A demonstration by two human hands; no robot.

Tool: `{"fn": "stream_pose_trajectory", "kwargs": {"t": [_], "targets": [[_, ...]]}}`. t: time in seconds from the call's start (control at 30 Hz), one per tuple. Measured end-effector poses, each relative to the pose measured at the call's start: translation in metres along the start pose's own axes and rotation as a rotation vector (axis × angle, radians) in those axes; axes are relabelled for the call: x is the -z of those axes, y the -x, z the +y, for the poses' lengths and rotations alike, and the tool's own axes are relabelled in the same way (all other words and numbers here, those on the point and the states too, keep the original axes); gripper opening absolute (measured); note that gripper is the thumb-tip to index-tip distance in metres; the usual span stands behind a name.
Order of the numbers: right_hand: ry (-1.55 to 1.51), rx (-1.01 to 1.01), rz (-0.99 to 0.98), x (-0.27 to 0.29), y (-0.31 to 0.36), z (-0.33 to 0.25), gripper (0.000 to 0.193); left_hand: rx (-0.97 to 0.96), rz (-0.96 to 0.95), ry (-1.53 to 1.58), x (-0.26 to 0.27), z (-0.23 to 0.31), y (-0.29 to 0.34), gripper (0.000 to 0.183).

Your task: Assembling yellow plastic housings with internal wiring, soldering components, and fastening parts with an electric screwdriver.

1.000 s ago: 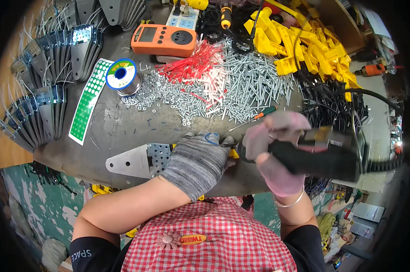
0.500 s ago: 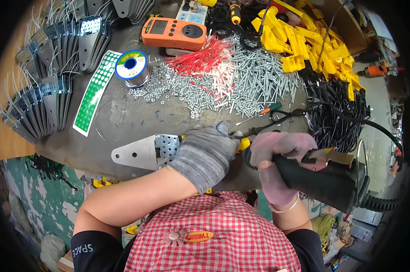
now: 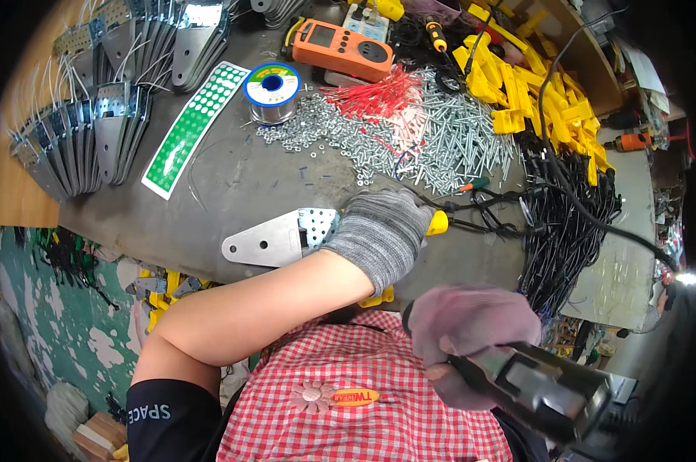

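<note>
My left hand [image 3: 386,235], in a grey knit glove, is closed over a yellow handle [image 3: 438,223], mostly hidden under the glove. From the handle's left side extends a flat grey metal plate [image 3: 275,240] with a perforated bluish metal piece [image 3: 318,228]. A black cord [image 3: 459,206] and a thin blue wire run by the handle's right end. My right hand [image 3: 475,331], in a stained pinkish glove, grips a black power tool [image 3: 536,389] near my apron. The tool is blurred and its working tip cannot be made out.
Behind my left hand lie screws [image 3: 467,142], nuts [image 3: 305,127] and red-and-white leads [image 3: 375,92]. A solder spool [image 3: 272,85], green sticker sheet [image 3: 190,135] and orange meter [image 3: 340,50] stand farther back. Yellow plastic parts [image 3: 517,85], black cables [image 3: 567,215] and stacked metal plates [image 3: 117,131] flank them.
My right hand has drawn the power tool down toward my body, away from the yellow handle. My left hand keeps its hold. The whole view has shifted, moving the bench things rightward.
</note>
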State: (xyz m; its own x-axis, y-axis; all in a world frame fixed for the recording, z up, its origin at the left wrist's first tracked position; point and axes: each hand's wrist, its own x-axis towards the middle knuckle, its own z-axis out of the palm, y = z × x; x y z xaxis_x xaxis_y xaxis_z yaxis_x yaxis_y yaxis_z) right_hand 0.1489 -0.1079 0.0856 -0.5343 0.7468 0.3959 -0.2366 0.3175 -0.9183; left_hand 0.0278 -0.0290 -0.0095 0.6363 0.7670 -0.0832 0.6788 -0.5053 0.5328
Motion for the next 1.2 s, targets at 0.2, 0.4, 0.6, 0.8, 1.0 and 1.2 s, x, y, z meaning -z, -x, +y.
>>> {"fn": "stream_pose_trajectory", "kwargs": {"t": [0.2, 0.4, 0.6, 0.8, 1.0, 1.2], "targets": [[-0.179, 0.041, 0.004, 0.002, 0.005, -0.007, 0.025, -0.002, -0.001, 0.022, -0.003, 0.001, -0.003, 0.032], [0.040, -0.025, 0.080, -0.003, 0.006, 0.013, 0.037, -0.028, 0.042, 0.062, 0.006, -0.002, 0.004, 0.029], [0.072, 0.004, 0.052, -0.001, 0.009, 0.024, 0.037, 0.013, 0.152, 0.146, 0.039, -0.052, 0.058, 0.042], [0.057, -0.177, 0.041, 0.007, -0.008, 0.012, 0.027, 0.170, 0.252, 0.166, 0.027, -0.058, 0.084, 0.047], [-0.050, 0.096, -0.126, -0.011, -0.028, 0.019, 0.028, 0.041, 0.111, 0.200, 0.030, -0.065, 0.057, 0.051], [0.123, -0.488, 0.037, -0.006, 0.001, 0.016, 0.036, 0.028, 0.059, 0.188, 0.037, -0.059, 0.066, 0.056]]}}
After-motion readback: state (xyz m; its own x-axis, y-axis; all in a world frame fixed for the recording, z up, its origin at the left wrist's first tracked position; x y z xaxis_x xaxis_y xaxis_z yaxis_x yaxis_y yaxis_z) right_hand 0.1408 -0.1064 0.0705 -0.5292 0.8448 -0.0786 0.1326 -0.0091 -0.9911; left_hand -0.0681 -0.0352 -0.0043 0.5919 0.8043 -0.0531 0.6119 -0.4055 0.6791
